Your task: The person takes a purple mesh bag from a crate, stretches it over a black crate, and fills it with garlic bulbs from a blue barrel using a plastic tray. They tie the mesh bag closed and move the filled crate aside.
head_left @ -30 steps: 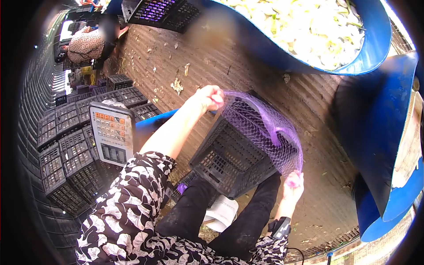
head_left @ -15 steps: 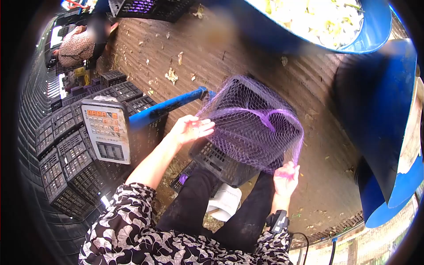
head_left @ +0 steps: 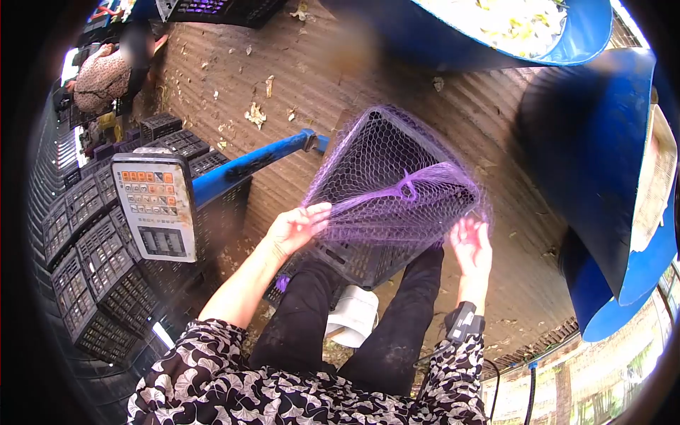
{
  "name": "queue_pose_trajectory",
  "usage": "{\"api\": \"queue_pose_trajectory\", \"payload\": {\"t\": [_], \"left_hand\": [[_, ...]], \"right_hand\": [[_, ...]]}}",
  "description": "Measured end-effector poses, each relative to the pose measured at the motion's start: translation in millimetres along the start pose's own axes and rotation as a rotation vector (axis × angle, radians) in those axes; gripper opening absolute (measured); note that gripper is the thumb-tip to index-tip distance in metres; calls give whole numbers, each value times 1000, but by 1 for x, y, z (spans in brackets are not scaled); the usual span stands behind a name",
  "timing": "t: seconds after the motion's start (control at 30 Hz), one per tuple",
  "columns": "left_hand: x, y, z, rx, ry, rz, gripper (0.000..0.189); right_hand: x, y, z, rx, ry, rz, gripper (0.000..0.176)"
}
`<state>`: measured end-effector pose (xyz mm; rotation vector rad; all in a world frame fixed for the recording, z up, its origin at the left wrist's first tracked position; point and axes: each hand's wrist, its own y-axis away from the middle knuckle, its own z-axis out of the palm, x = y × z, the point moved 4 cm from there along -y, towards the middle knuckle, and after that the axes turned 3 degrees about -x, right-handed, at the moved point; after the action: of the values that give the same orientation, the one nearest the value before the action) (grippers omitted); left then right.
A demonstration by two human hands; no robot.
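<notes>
The net [head_left: 407, 188] lies over the crate [head_left: 348, 258] at mid-frame. The scale display [head_left: 157, 205] stands left, the tub [head_left: 593, 27] upper right.

Ridged brown floor [head_left: 319, 99] was littered with pale scraps [head_left: 255, 115], black crates [head_left: 106, 251] were stacked along one side, apparently on it

A keypad panel [head_left: 154, 212] stands left, near stacked black crates [head_left: 105, 251]; far right, a blue tub [head_left: 589, 32] holds pale scraps [head_left: 520, 25].

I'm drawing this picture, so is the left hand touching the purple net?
Touching: the head view shows gathered strands of the purple net running right into the left hand.
</notes>
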<state>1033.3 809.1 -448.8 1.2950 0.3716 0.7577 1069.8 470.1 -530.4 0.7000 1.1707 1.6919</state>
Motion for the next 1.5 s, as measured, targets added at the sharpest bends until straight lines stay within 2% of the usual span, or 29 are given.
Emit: {"api": "queue_pose_trajectory", "payload": {"t": [0.03, 0.07, 0.1, 0.13, 0.2, 0.23, 0.27, 0.33, 0.4, 0.43, 0.47, 0.5, 0.57, 0.6, 0.63, 0.73, 0.77, 0.87, 0.9, 0.93, 1.03, 1.07, 1.13, 1.2, 1.23, 1.33, 1.37, 1.43, 1.5], "left_hand": [[-2, 0, 4, -144, 168, 55, 2], [-2, 1, 6, -287, 334, 110, 8], [-4, -2, 2, -287, 332, 112, 8], [-9, -4, -2, -346, 374, 76, 5], [-19, -4, -5, -462, 456, -2, 14], [-22, -5, -6, -275, 522, -14, 18], [-22, -4, 0, -278, 517, -14, 18], [-23, -4, 11, -287, 454, -45, 15], [-27, -3, 28, -334, 363, -84, 17], [-30, -3, 34, -383, 272, -116, 21], [-32, -5, 34, -355, -12, -111, 32], [-35, -6, 38, -385, -39, -142, 28], [-39, -12, 46, -412, -71, -172, 25], [-38, -17, 45, -340, -19, -118, 22], [-39, -20, 41, -266, 34, -65, 22], [-44, -21, 33, -230, 131, -109, 30], [-45, -20, 27, -176, 122, -127, 37], [-38, -14, 2, -213, 168, -112, 41], [-33, -13, -7, -103, 139, -78, 46], [-23, -9, -3, -144, 151, -14, 49], [6, -1, 15, -158, 266, 118, 50], [13, 3, 28, -7, 226, 135, 50], [10, -8, 17, -189, 191, 117, 43], [5, -14, 4, -182, 276, 8, 44], [4, -15, -5, -105, 293, 35, 47], [10, -18, -14, -124, 368, 104, 49], [14, -19, -8, -129, 347, 181, 49], [18, -25, -11, -102, 372, 164, 49], [15, -24, -13, -113, 388, 142, 45]], "right_hand": [[-2, -1, 16, -101, -70, 3, 17], [-3, -1, 35, -203, -140, 8, 16], [1, 7, 59, -62, -108, -51, 18], [0, -8, 42, -62, -109, -49, 18], [0, -43, 9, -445, -558, 163, 19], [-5, -42, 8, -160, -545, 125, 26], [-12, -36, 14, -165, -548, 122, 26], [-20, -22, 20, -102, -241, 259, 34], [-30, -13, 16, -22, -163, 340, 40], [-37, -10, 8, -8, 117, 368, 38], [-44, -8, 1, 5, 398, 393, 35], [-51, -10, -3, -10, 489, 439, 26], [-71, -12, -7, -33, 448, 367, 23], [-82, -14, -8, -51, 409, 297, 21], [-90, -18, -8, -171, 362, 232, 22], [-82, -7, 14, 214, 156, 52, 27], [-83, -10, 6, 214, 153, 54, 27], [-78, -32, -28, 180, -36, 94, 35], [-74, -40, -32, 59, -31, 136, 39], [-71, -44, -32, -62, -26, 176, 42], [-83, -40, 17, -137, -102, 53, 50], [-87, -40, 29, -182, -89, 8, 50], [-92, -44, 33, -196, -101, 33, 51], [-92, -41, 45, -248, -72, 34, 51], [-93, -39, 49, -242, -34, 18, 51], [-91, -51, 62, -258, -91, 16, 49], [-95, -53, 76, -421, -66, -9, 48], [-82, -40, 113, -444, -19, -8, 45], [-81, -37, 105, -465, -18, -10, 44]]}}
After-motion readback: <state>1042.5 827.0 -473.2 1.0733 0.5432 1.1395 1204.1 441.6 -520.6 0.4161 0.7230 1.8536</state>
